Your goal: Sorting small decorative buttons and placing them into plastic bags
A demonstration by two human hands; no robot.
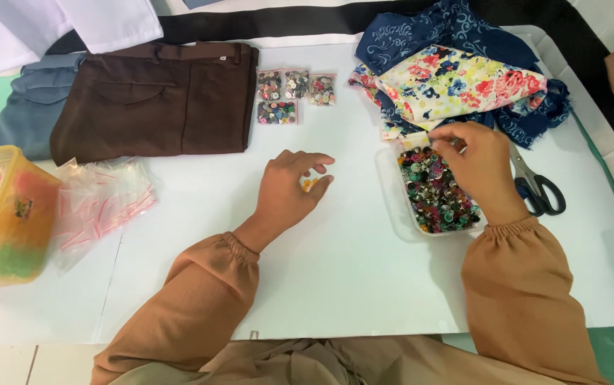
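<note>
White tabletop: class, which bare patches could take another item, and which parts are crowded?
Bare: the near table strip between the sleeves, and between the left hand and the button bags. Crowded: around the right hand, button tray, scissors and fabrics.

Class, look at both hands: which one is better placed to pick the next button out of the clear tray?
Probably the right hand: it hovers directly over the tray of buttons, while the left hand cups small pieces away from it.

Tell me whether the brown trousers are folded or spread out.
Folded. The brown trousers lie doubled into a flat rectangle on the white table, waistband at the top edge.
</note>
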